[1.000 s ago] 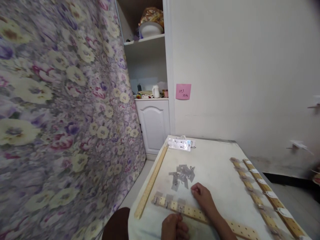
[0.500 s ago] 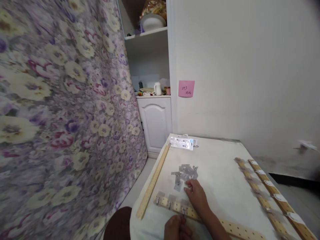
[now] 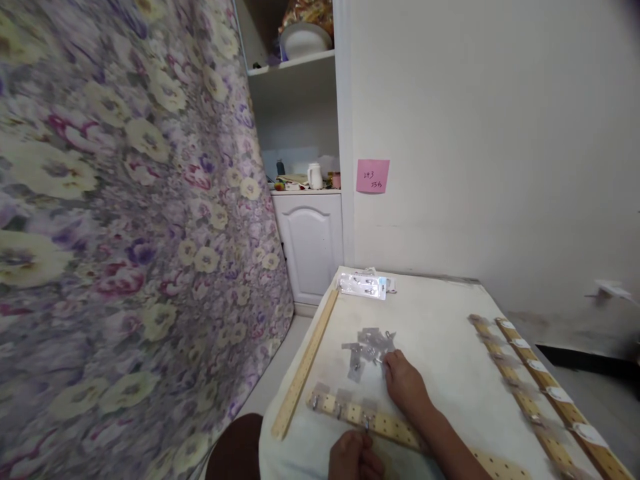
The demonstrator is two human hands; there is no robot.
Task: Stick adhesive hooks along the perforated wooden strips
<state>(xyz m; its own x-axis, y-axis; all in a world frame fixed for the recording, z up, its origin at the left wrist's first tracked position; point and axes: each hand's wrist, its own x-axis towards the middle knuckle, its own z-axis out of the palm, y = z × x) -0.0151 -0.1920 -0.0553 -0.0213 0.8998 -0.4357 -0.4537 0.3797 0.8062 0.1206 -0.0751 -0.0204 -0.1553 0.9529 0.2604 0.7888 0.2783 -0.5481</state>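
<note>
My right hand (image 3: 406, 383) is over the near right side of a pile of clear plastic hooks (image 3: 370, 339) with metal prongs. Its thumb and fingers are pinched together at a small metal hook (image 3: 379, 361). Below, a pale wooden strip with drilled holes (image 3: 395, 427) lies slantwise, several clear hooks fixed along its left part. My left hand (image 3: 354, 457) is curled closed at the near edge of this strip, fingertips against the metal hook (image 3: 367, 421) there. What lies inside those fingers is hidden.
A bare wooden strip (image 3: 305, 363) runs along the table's left edge. On the right lie two strips, one with clear hooks (image 3: 525, 403) and one with white hooks (image 3: 555, 393). Clear packaging (image 3: 361, 285) rests at the far edge. A floral curtain (image 3: 150, 233) hangs left.
My right hand has shifted right and slightly away from me, with the small metal hook moving at its fingertips. My left hand has stayed nearly still.
</note>
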